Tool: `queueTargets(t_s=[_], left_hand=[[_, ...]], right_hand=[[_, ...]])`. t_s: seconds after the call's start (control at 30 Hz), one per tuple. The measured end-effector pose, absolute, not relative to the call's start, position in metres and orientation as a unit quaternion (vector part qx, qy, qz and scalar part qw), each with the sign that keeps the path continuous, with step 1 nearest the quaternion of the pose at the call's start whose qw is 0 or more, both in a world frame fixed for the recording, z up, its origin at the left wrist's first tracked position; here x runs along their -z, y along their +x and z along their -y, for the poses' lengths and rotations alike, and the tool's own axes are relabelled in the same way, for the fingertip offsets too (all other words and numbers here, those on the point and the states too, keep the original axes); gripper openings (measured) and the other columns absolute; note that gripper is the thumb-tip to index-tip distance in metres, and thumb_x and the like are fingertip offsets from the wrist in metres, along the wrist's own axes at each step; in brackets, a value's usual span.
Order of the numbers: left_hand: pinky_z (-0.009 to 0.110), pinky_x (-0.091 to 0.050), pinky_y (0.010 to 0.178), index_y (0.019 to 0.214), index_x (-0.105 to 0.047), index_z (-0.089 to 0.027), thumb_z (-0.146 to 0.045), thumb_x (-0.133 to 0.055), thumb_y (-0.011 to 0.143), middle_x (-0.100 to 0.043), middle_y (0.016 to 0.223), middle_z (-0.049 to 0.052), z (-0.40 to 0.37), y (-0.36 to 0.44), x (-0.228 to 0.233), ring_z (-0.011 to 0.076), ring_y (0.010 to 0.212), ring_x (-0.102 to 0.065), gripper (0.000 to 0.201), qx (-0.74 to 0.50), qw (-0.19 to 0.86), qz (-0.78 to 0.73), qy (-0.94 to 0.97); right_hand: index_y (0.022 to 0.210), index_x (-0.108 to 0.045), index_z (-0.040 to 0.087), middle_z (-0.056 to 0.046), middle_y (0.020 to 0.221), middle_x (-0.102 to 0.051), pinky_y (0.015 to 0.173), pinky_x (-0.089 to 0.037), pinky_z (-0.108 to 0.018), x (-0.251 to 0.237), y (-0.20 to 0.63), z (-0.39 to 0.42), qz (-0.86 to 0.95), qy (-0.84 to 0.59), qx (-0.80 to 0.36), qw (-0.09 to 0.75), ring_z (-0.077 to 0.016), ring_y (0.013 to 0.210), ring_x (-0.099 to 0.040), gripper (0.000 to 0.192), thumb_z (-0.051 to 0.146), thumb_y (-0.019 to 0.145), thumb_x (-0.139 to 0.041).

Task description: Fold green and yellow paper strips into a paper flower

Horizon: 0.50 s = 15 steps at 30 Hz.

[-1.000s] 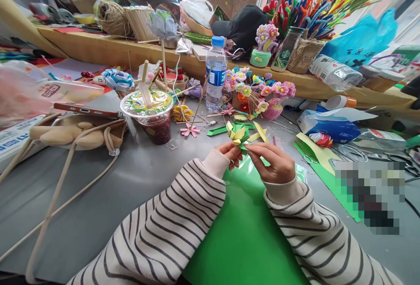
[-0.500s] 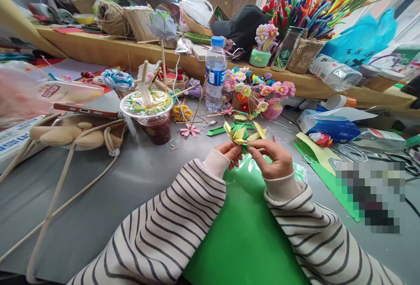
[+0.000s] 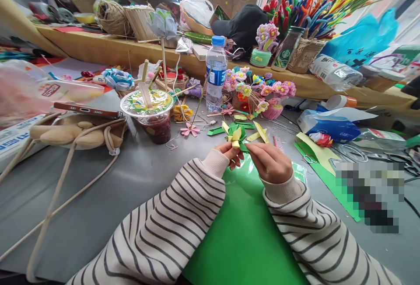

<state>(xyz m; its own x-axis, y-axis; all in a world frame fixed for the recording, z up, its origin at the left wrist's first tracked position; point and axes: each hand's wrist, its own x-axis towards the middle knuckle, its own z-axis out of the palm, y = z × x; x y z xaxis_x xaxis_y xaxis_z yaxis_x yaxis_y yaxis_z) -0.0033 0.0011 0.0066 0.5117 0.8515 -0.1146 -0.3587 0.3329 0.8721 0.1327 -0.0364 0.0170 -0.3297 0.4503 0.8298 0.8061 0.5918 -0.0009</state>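
Between my hands is a small folded paper flower with pale yellow petals and green parts. My left hand is closed on it from the left, its fingertips partly hidden behind the paper. At its right side, my right hand pinches a green pointed piece of the same flower between thumb and forefinger. Just beyond it lie folded yellow strips and green strips. Under my forearms stretches a glossy green sheet.
A lidded drink cup and a water bottle stand at the back. Crocheted flowers crowd the shelf's foot. Left is a corded bag with a phone on top. On the right lie scissors and a tissue pack.
The paper flower has turned, so more of its green part shows now. My right hand's fingers have folded in closer around the pinch. My left hand has hardly moved.
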Motion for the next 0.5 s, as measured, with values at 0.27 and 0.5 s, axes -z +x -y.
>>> queueTargets(t_s=[0.27, 0.5], left_hand=[[0.020, -0.046, 0.054, 0.065, -0.059, -0.011, -0.031, -0.075, 0.036, -0.062, 0.055, 0.001, -0.0041, -0.0021, -0.0070, 0.0113, 0.054, -0.059, 0.038, -0.406, 0.799, -0.312, 0.317], [0.019, -0.045, 0.051, 0.060, -0.060, -0.012, -0.032, -0.075, 0.033, -0.060, 0.047, 0.000, -0.0017, -0.0032, -0.0114, 0.0098, 0.046, -0.057, 0.037, -0.409, 0.797, -0.325, 0.303]], right_hand=[[0.096, -0.055, 0.011, -0.009, 0.083, -0.064, 0.071, -0.048, -0.025, -0.0197, 0.1348, 0.0371, 0.814, -0.364, 0.259, 0.370, -0.0157, 0.077, -0.056, 0.030, 0.006, 0.066, -0.055], [0.092, -0.057, 0.013, -0.009, 0.080, -0.064, 0.068, -0.049, -0.025, -0.0208, 0.1298, 0.0379, 0.787, -0.381, 0.202, 0.441, -0.0139, 0.074, -0.056, 0.031, 0.004, 0.063, -0.057]])
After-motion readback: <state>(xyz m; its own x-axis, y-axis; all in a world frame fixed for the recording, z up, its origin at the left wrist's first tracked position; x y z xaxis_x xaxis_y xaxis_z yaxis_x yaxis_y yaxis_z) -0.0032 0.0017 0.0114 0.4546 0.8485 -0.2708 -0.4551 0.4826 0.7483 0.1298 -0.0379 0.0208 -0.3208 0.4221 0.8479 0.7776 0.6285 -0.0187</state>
